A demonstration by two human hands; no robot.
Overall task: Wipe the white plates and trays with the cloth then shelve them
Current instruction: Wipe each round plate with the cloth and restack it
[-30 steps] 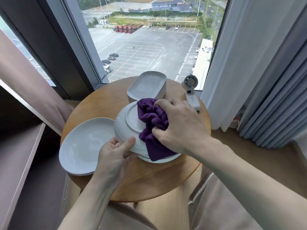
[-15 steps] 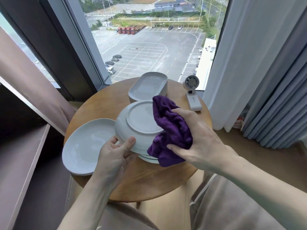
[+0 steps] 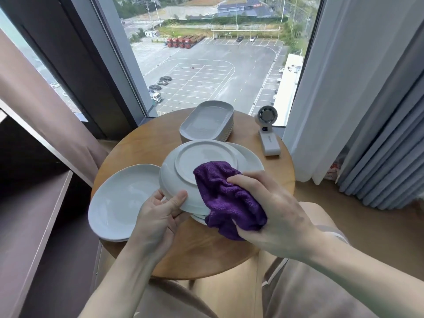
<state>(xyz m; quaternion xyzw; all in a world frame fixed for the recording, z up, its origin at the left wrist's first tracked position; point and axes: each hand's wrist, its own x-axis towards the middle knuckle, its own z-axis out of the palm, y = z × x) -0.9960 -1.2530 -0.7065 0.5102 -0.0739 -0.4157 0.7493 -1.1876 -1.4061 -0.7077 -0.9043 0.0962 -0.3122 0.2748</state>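
My left hand grips the near rim of a white plate, held tilted with its underside and foot ring facing me. My right hand holds a bunched purple cloth against the plate's lower right side. The plate hangs over a stack of white plates on the round wooden table. A larger white plate lies at the table's left edge. A stack of white oblong trays stands at the back.
A small white fan lies on the table's right side. Dark shelving runs along the left. A window is behind the table, with white and grey curtains to the right. My knees are below the table edge.
My right hand has dragged the cloth from the plate's middle to its right, then down to the lower right edge. The left hand has kept its grip on the rim.
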